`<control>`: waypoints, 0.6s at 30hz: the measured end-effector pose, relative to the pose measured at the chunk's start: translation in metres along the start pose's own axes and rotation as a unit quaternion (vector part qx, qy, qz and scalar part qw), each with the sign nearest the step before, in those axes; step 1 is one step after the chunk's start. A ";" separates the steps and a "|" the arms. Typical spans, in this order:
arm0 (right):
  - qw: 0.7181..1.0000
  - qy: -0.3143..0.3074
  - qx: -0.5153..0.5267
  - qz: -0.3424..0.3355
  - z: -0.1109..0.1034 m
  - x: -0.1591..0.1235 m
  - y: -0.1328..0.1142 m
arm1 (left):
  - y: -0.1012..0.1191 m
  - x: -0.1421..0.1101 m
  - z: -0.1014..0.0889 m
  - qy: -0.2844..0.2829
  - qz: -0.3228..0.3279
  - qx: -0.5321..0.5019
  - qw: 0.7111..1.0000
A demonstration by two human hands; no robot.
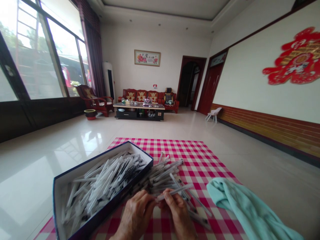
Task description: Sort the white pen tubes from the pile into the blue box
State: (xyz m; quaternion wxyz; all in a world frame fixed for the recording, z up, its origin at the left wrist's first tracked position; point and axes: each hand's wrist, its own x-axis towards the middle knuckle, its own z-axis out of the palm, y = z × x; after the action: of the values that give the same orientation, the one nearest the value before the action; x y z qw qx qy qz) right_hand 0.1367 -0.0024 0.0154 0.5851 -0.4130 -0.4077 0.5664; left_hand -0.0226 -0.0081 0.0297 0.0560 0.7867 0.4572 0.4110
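Note:
My right hand (178,213) pinches a translucent pen (178,189) between thumb and fingers, its barrel slanting up to the right. Close beside it, my left hand (138,210) is closed, with thumb and fingertips together at the pen's left end; whatever is inside those fingers is hidden. Just beyond both hands lies a loose pile of similar pens (166,171), some with black ends. To the left, a dark blue box (100,216) with a white inside holds a large heap of clear and whitish pens (110,181).
A pink-and-white checked cloth (197,160) covers the table. On its right side lies a crumpled mint-green cloth (245,206). Farther off across the tiled floor stand a low black coffee table (138,111), a red wooden sofa (132,93) and a small pale chair (213,114).

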 end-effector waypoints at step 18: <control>0.987 0.049 0.153 0.003 -0.005 0.007 0.011 | -0.029 0.016 -0.074 0.208 -0.122 0.112 0.964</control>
State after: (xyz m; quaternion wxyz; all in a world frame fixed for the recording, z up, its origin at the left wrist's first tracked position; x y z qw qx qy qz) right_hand 0.1382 0.0051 0.0034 0.6586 -0.3472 -0.2862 0.6032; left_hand -0.0896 -0.0006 0.0744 -0.0785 0.6232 0.5946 0.5019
